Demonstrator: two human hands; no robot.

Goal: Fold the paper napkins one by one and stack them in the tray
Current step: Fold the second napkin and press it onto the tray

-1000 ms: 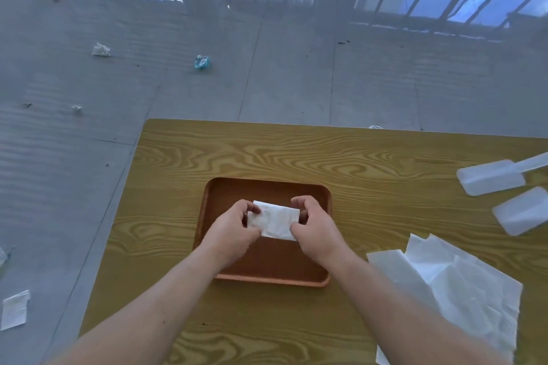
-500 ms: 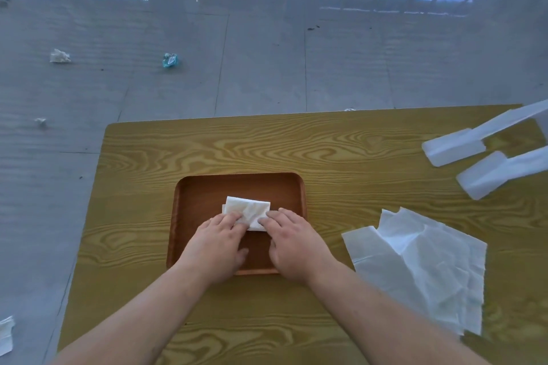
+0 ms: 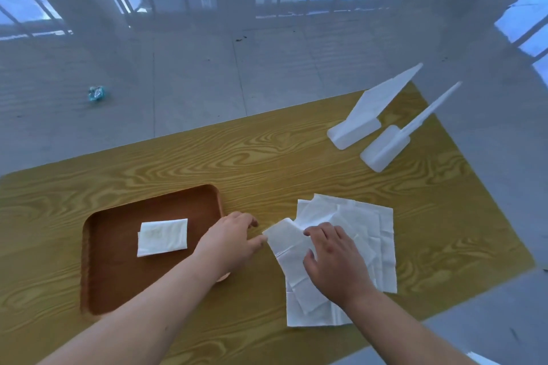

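One folded napkin lies flat in the brown tray. Right hand rests on the loose napkin pile on the desk, grip pinching the top sheet's lifted edge. Left hand is beside the tray's right rim, grip loose and empty, fingertips at the sheet's corner. Best to peel one layer only — the sheets overlap. Open desk lies beyond the pile; the two white plastic pieces are well apart.
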